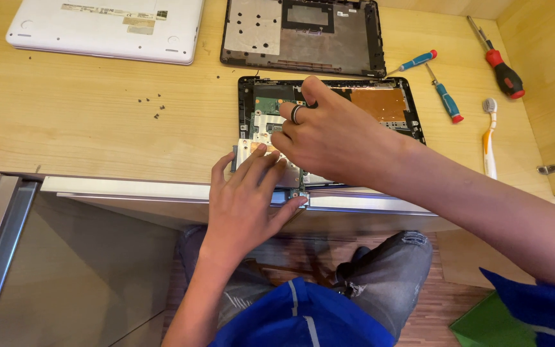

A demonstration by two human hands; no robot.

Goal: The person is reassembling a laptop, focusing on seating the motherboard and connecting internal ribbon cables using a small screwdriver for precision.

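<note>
While left hand lies flat on opened laptop base, right hand pinches inside it.

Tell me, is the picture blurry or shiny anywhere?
Head view: warm, even light, mostly sharp; the right hand over the opened laptop base looks slightly soft, a faint sheen lies on the wooden desk, and the left hand casts only a soft shadow.

Pale rectangular stickers on white laptop underside, desk's far left
</note>
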